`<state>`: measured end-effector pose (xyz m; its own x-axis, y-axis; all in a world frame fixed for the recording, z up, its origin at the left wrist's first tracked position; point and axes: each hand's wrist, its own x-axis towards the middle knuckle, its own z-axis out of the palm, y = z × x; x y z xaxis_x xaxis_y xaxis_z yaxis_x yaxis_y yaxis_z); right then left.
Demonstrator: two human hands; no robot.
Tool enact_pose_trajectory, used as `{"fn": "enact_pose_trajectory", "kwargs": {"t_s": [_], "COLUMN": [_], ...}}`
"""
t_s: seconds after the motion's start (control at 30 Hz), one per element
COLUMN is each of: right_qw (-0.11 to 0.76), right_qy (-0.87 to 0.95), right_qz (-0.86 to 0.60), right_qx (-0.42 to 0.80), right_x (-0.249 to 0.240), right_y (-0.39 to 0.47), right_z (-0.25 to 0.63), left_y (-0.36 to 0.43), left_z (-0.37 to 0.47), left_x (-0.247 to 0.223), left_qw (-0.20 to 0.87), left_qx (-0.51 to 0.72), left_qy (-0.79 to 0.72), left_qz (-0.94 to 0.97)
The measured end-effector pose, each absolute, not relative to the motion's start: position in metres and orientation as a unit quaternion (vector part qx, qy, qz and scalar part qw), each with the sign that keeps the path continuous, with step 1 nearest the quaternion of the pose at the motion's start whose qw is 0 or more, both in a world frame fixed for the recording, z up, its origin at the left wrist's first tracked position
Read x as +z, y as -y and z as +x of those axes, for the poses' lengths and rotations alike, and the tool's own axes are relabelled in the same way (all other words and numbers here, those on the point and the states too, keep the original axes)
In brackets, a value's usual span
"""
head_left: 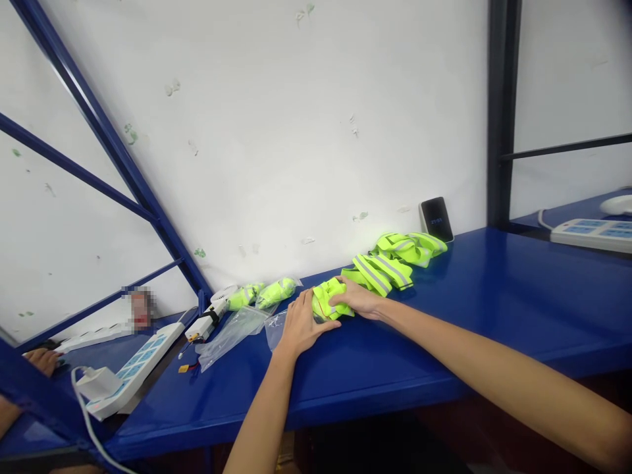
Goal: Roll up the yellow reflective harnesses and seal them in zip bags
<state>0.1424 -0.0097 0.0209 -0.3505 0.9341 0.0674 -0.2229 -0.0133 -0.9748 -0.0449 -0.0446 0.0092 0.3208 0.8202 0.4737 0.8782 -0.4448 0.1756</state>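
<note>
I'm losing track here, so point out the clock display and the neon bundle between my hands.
Clock display (pixel 437 222): head view, middle of its screen.
Neon bundle (pixel 324 296): head view, its crumpled fabric.

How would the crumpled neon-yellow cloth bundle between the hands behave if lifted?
The neon-yellow cloth bundle is probably floppy and light, because its folds look thin. Without the left hand and right hand around it, it may spread open, as the folds look loose. Its uneven shape makes rolling unlikely.
</note>
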Motion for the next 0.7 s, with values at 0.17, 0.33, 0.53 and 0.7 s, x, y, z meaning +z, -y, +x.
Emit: {"fn": "enact_pose_trajectory", "kwargs": {"t_s": [0.17,0.33,0.53,0.7], "right_qw": [0.479,0.48,0.523,0.573], "right_qy": [0.483,0.434,0.373,0.396], "right_qz": [-0.379,-0.351,-0.367,-0.341], "right_qx": [0.627,0.677,0.672,0.631], "right_x": [0.024,0.026,0.026,0.02], "right_y": [-0.002,-0.008,0.001,0.003], "right_z": [0.145,0.146,0.131,0.124], "left_y": [0.047,0.046,0.044,0.042], "left_z": [-0.037,-0.033,-0.026,-0.026], "left_x": [0.011,0.008,0.007,0.008], "left_qw": [0.026,0.049,0.067,0.062], "left_qx": [-0.262,-0.281,-0.315,-0.331], "left_qy": [0.502,0.506,0.52,0.522], "left_qz": [-0.824,-0.814,-0.791,-0.784]}}
